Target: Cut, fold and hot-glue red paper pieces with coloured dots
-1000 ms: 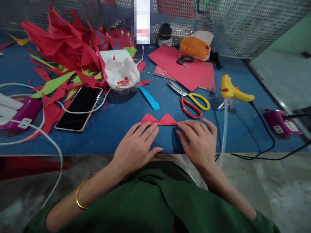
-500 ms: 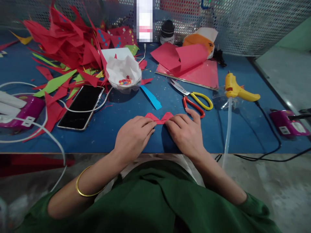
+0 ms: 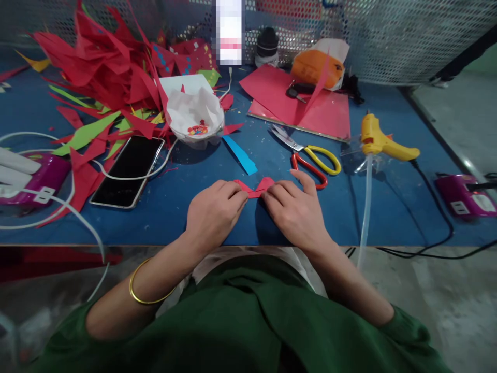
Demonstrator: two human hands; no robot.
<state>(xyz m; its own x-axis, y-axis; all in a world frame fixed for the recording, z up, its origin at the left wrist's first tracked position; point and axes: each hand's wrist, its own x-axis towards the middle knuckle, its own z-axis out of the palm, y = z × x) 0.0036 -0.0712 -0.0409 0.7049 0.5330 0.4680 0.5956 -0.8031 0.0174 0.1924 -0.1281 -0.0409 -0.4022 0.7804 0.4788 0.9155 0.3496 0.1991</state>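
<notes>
A small folded red paper piece [image 3: 256, 190] with two raised points lies near the front edge of the blue table. My left hand [image 3: 217, 210] pinches its left end, fingers pressed together. At its right end, my right hand [image 3: 295, 212] grips the paper, with one finger lifted toward the red scissor handle. Just beyond the hands are scissors [image 3: 301, 147] with one yellow and one red handle, blades pointing to the upper left. A blue paper strip [image 3: 241, 155] lies behind the folded piece.
Red and green paper scraps [image 3: 112, 67] heap at the back left, beside a paper-lined bowl [image 3: 196, 116]. A phone [image 3: 128, 171] lies left. Red sheets [image 3: 267, 93] are behind the scissors; a yellow glue gun [image 3: 382, 140] with its cord stands right.
The curled red sheet at the back has lifted, showing a dark key on the sheets below. A dark shape has appeared at the upper right. Both hands keep nearly the same hold.
</notes>
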